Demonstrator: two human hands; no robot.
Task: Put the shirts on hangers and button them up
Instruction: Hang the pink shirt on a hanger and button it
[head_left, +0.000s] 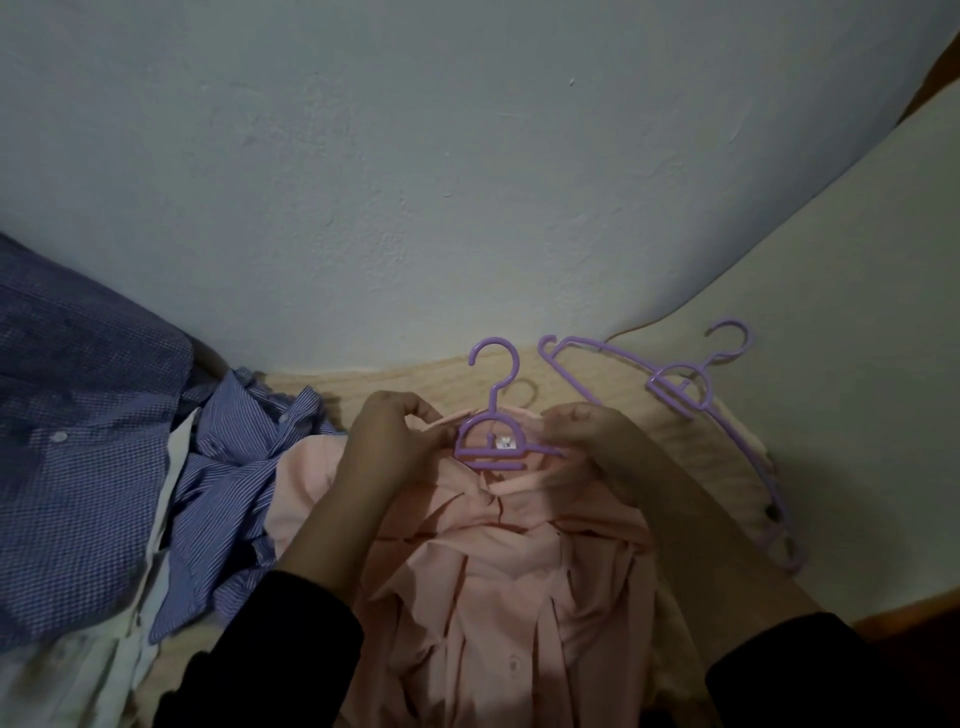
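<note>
A pink shirt (498, 582) lies crumpled on the beige bed cover in front of me, with a purple hanger (493, 431) at its collar, hook pointing to the wall. My left hand (389, 447) pinches the collar on the hanger's left side. My right hand (587, 436) pinches the collar on the right side, over the hanger's arm. The hanger's shoulders are hidden inside the shirt.
A blue striped shirt (234, 483) lies bunched to the left, beside a blue checked shirt (78, 441) and a white garment (104, 660). Spare purple hangers (691, 395) lie to the right on the bed cover (685, 447). A pale wall (415, 182) stands just behind.
</note>
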